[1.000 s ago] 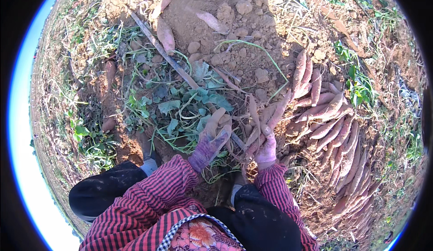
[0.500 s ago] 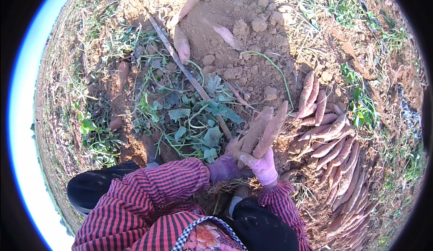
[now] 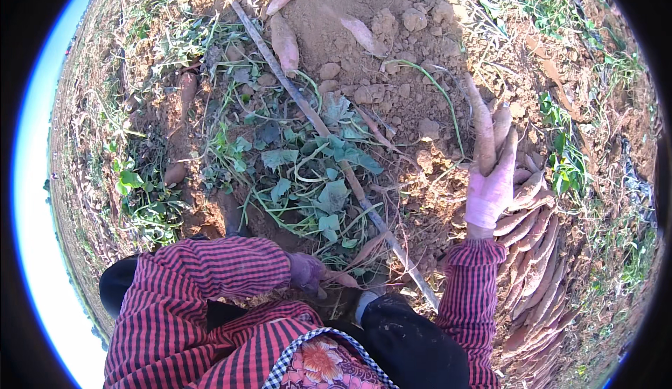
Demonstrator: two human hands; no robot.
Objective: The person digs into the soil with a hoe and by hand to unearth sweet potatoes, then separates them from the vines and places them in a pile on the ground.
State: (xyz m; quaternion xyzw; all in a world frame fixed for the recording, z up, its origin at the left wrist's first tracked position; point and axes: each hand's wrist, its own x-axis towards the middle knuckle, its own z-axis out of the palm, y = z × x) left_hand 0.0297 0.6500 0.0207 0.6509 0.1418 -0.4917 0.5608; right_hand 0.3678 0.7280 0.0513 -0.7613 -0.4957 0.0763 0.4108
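A bunch of long reddish sweet potatoes (image 3: 490, 133) is gripped in the right hand (image 3: 488, 194), which is gloved in pink, and is held just above a heaped row of sweet potatoes (image 3: 535, 263) lying below and right of that hand. The left hand (image 3: 308, 271), in a purple glove, is closed on a small root (image 3: 346, 278) close to the body. Between the hands a long thin stick (image 3: 329, 144) is laid across green vines (image 3: 308, 172). Loose sweet potatoes (image 3: 285, 39) are scattered on the dry red soil (image 3: 392, 60) far above the hands.
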